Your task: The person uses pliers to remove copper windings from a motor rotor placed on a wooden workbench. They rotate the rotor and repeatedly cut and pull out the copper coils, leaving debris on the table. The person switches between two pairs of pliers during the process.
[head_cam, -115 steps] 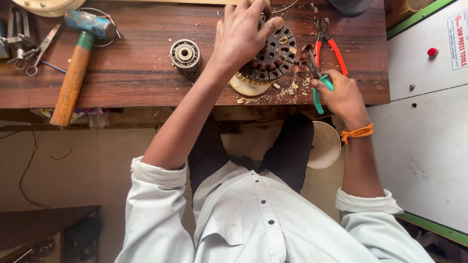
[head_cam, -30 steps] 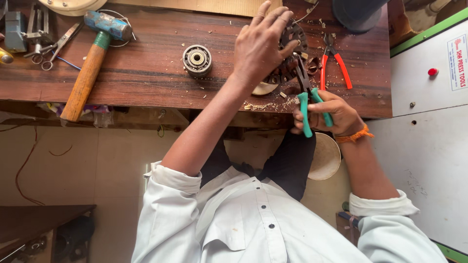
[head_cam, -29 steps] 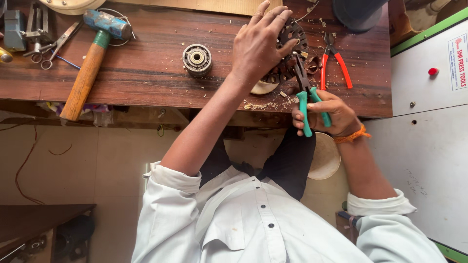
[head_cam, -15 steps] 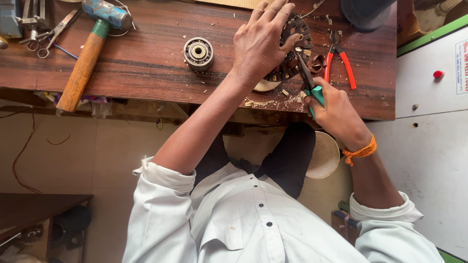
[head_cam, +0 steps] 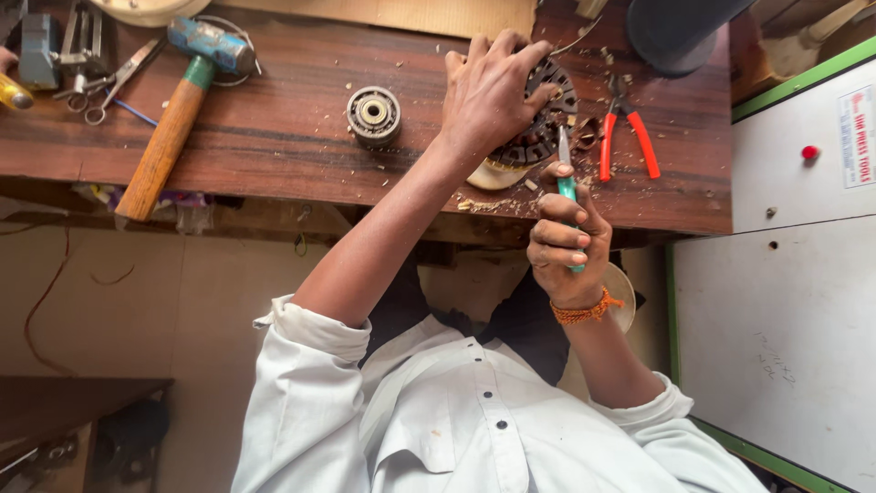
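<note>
My left hand (head_cam: 491,91) lies spread over a dark, round slotted motor stator (head_cam: 550,128) on the wooden bench (head_cam: 292,146) and presses on it. My right hand (head_cam: 561,242) is closed around the green handles of a pair of pliers (head_cam: 567,187). The pliers' metal tip points up at the stator's near edge. An orange thread band circles my right wrist. Chips and wire scraps lie around the stator.
A round metal bearing part (head_cam: 373,114) sits left of the stator. Red-handled pliers (head_cam: 626,137) lie to its right. A wooden-handled hammer (head_cam: 169,132), scissors (head_cam: 114,82) and a small vise (head_cam: 41,50) are at the left. A dark cylinder (head_cam: 675,32) and a white cabinet (head_cam: 776,292) stand at the right.
My right hand has closed the green handles together and turned the pliers upright, bringing the tip to the stator's edge. My left hand has stayed on the stator.
</note>
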